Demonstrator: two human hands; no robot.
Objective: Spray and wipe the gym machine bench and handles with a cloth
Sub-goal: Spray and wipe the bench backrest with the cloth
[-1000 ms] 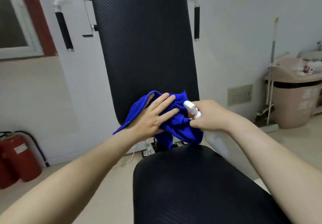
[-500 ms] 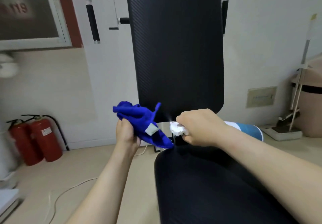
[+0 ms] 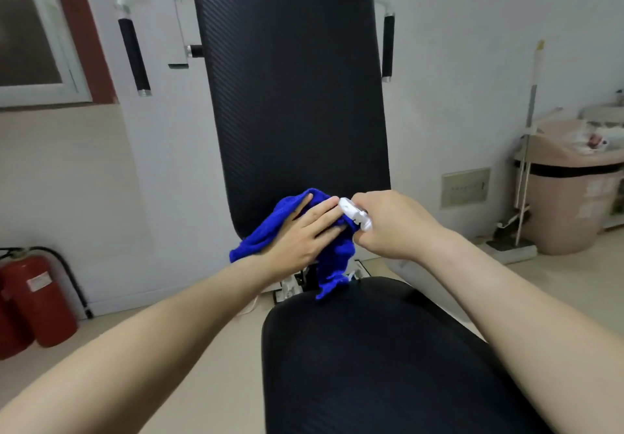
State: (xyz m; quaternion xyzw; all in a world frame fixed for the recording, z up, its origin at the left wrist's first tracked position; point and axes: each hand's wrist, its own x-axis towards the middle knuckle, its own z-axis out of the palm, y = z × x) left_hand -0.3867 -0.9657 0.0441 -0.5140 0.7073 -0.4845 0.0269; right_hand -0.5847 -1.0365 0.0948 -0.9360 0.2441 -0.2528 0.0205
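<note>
A tall black padded backrest [image 3: 297,95] rises in front of me, with the black seat pad [image 3: 364,359] below it. My left hand [image 3: 304,234] lies flat, fingers spread, pressing a blue cloth [image 3: 337,258] against the backrest's lower edge. My right hand [image 3: 395,227] grips a white spray bottle [image 3: 354,212]; its nozzle points at the cloth and its body is mostly hidden under my forearm. Two black-gripped handles flank the backrest, the left handle [image 3: 133,55] and the right handle [image 3: 388,48].
Red fire extinguishers [image 3: 37,298] stand on the floor at the left wall. A beige lidded bin [image 3: 574,193] and a mop [image 3: 526,163] stand at the right. A window frame [image 3: 40,45] is upper left. Beige floor lies on both sides of the seat.
Half a second ago my left hand held the bunched cloth off the bench to the left. Now it presses the cloth flat on the backrest's lower edge, and the spray nozzle sits close to it.
</note>
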